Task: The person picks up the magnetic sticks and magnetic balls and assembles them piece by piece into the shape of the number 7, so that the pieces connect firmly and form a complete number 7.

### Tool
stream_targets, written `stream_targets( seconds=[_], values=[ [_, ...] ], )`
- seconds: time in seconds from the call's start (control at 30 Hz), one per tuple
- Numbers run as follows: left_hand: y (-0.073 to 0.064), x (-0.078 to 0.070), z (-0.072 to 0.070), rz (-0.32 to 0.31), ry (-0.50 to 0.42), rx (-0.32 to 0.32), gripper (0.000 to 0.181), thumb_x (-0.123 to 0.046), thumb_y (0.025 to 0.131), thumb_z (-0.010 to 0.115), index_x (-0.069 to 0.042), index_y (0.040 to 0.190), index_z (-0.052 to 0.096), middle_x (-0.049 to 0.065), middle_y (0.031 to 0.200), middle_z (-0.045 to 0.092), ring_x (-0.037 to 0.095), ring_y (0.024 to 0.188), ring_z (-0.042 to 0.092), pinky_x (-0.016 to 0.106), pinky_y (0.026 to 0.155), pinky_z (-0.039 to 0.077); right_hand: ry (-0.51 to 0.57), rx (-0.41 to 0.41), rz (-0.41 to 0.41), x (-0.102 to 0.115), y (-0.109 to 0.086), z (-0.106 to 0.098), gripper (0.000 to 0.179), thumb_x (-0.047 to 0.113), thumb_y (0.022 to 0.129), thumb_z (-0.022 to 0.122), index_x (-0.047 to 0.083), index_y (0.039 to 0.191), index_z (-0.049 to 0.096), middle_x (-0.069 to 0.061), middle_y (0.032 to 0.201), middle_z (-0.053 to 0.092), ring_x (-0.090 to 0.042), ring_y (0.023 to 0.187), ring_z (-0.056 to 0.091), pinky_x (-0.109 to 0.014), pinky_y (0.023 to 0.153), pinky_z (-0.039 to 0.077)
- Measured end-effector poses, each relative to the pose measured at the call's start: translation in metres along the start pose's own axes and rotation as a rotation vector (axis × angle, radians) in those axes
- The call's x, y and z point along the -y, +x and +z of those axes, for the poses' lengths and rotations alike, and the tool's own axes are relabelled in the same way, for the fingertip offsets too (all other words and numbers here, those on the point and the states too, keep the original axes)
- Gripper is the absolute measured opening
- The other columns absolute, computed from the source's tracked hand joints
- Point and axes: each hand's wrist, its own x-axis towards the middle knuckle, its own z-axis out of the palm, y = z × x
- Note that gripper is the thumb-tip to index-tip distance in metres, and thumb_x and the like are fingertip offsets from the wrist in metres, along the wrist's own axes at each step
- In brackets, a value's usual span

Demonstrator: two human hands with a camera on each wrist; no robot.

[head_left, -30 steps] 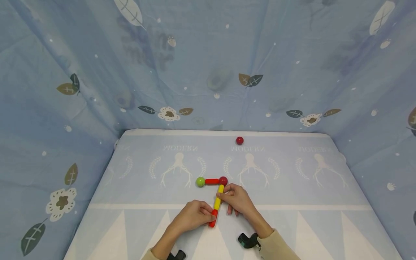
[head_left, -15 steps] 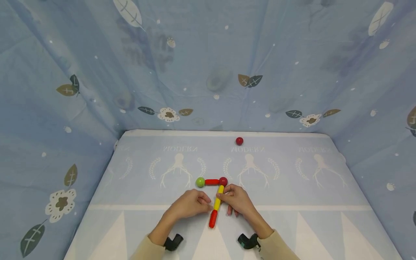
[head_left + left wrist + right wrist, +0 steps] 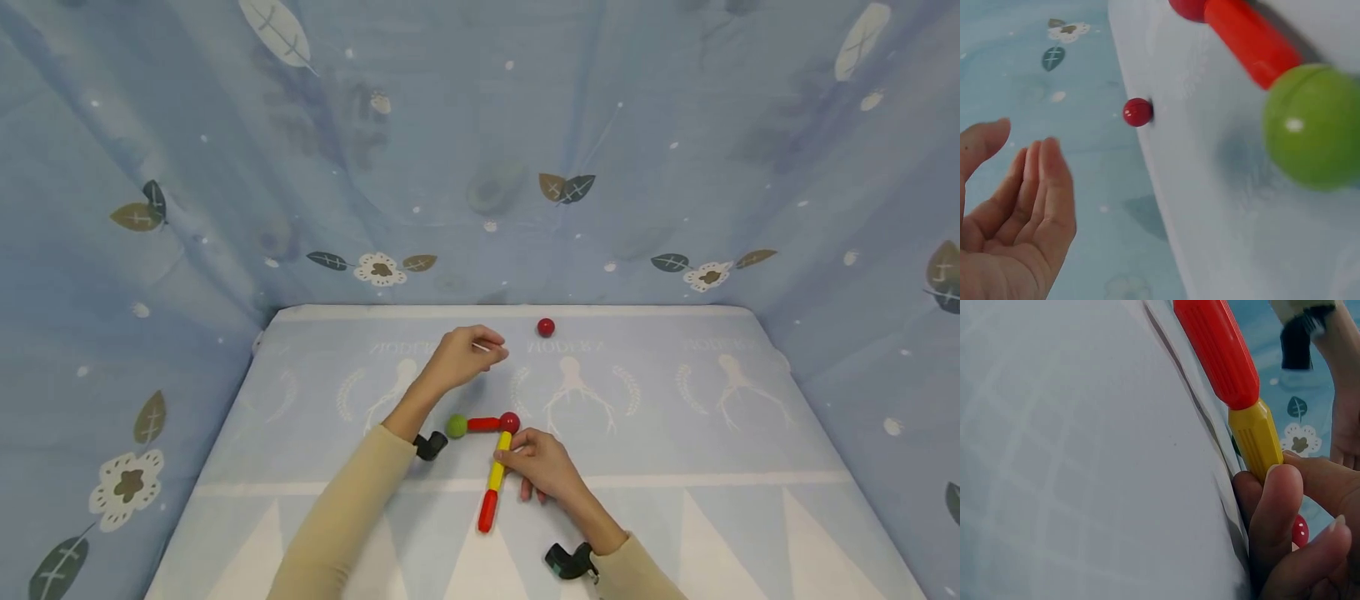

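Observation:
My right hand pinches a yellow magnetic-toy-like stick between thumb and fingers. A red stick joins its near end, and a dark red ball sits at its far end. From that ball another red stick runs left to a green ball. My left hand is raised beyond these pieces, holding nothing, thumb and fingers apart in the left wrist view. To its right lies a loose red ball, also visible in the left wrist view.
The pieces lie on a pale patterned tabletop. Blue patterned cloth rises at the back and both sides. The loose ball is close to the table's back edge. Black wrist cameras are worn on both wrists.
My left hand let go of the near red stick, then moved forward across the table towards the loose red ball. The right hand stays on the yellow stick.

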Motion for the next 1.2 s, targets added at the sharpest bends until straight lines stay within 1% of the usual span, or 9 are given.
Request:
stream_targets(
  seconds=[0.2, 0.3, 0.47, 0.6, 0.77, 0.87, 1.03, 1.13, 1.2],
  values=[
    [0.042, 0.004, 0.015, -0.034, -0.039, -0.057, 0.024, -0.025, 0.093, 0.073, -0.007, 0.109, 0.073, 0.0, 0.093, 0.071, 0.019, 0.078, 0.07, 0.03, 0.069, 0.055, 0.0, -0.006, 0.005, 0.0, 0.0, 0.002, 0.043, 0.04, 0.089, 0.076, 0.003, 0.101, 0.058, -0.005, 0.069, 0.069, -0.018, 0.035, 0.052, -0.024, 0.032, 0.034],
    [0.06, 0.005, 0.022, -0.06, -0.086, -0.069, 0.021, -0.023, 0.093, 0.073, -0.007, 0.107, 0.073, 0.005, 0.093, 0.073, 0.021, 0.078, 0.07, 0.031, 0.07, 0.055, 0.006, -0.002, 0.009, 0.001, 0.0, 0.002, 0.044, 0.04, 0.089, 0.076, 0.003, 0.101, 0.058, -0.005, 0.069, 0.069, -0.018, 0.035, 0.053, -0.024, 0.032, 0.034],
    [0.083, 0.008, 0.033, -0.105, -0.16, -0.062, 0.02, -0.022, 0.094, 0.072, -0.006, 0.106, 0.071, 0.014, 0.101, 0.072, 0.029, 0.088, 0.068, 0.03, 0.073, 0.054, 0.006, -0.007, 0.021, 0.003, 0.0, 0.002, 0.044, 0.041, 0.088, 0.077, 0.003, 0.101, 0.058, -0.004, 0.069, 0.069, -0.017, 0.035, 0.053, -0.023, 0.032, 0.034],
    [0.098, 0.014, 0.046, -0.148, -0.174, -0.054, 0.023, -0.021, 0.094, 0.072, -0.006, 0.112, 0.071, 0.014, 0.103, 0.071, 0.031, 0.093, 0.067, 0.03, 0.075, 0.052, 0.003, -0.012, 0.023, 0.002, 0.0, 0.001, 0.042, 0.04, 0.088, 0.077, 0.004, 0.1, 0.059, -0.004, 0.068, 0.069, -0.016, 0.035, 0.053, -0.023, 0.031, 0.034],
    [0.109, 0.022, 0.058, -0.186, -0.113, -0.019, 0.039, -0.023, 0.095, 0.071, -0.008, 0.13, 0.065, 0.01, 0.111, 0.069, 0.028, 0.099, 0.067, 0.035, 0.082, 0.05, 0.005, -0.009, 0.015, 0.0, 0.001, 0.002, 0.041, 0.04, 0.088, 0.077, 0.005, 0.1, 0.059, -0.005, 0.066, 0.068, -0.015, 0.034, 0.053, -0.024, 0.031, 0.034],
    [0.114, 0.026, 0.063, -0.188, -0.037, 0.015, 0.046, -0.027, 0.095, 0.071, -0.012, 0.137, 0.061, 0.011, 0.12, 0.066, 0.024, 0.101, 0.065, 0.037, 0.087, 0.049, 0.002, -0.006, 0.009, -0.001, 0.001, 0.004, 0.04, 0.04, 0.088, 0.076, 0.005, 0.099, 0.059, -0.005, 0.065, 0.068, -0.015, 0.034, 0.053, -0.024, 0.03, 0.034],
    [0.119, 0.033, 0.073, -0.167, 0.057, 0.069, 0.052, -0.027, 0.095, 0.071, -0.012, 0.142, 0.056, 0.012, 0.135, 0.059, 0.026, 0.115, 0.059, 0.041, 0.098, 0.045, -0.006, -0.005, -0.002, -0.003, 0.001, 0.005, 0.039, 0.038, 0.088, 0.077, 0.005, 0.099, 0.059, -0.005, 0.066, 0.069, -0.014, 0.033, 0.052, -0.024, 0.03, 0.034],
    [0.121, 0.032, 0.078, -0.141, 0.135, 0.084, 0.051, -0.027, 0.096, 0.068, -0.012, 0.143, 0.055, 0.011, 0.143, 0.054, 0.028, 0.128, 0.052, 0.042, 0.106, 0.039, -0.002, -0.01, -0.002, -0.003, 0.001, 0.003, 0.039, 0.037, 0.088, 0.077, 0.005, 0.098, 0.059, -0.006, 0.065, 0.068, -0.013, 0.033, 0.052, -0.024, 0.03, 0.034],
    [0.124, 0.031, 0.082, -0.119, 0.193, 0.084, 0.049, -0.028, 0.097, 0.067, -0.012, 0.143, 0.055, 0.011, 0.143, 0.054, 0.029, 0.132, 0.048, 0.043, 0.108, 0.037, 0.001, -0.012, 0.0, -0.003, 0.001, 0.002, 0.039, 0.037, 0.088, 0.077, 0.005, 0.098, 0.059, -0.006, 0.065, 0.068, -0.014, 0.033, 0.052, -0.024, 0.03, 0.034]
  ],
)
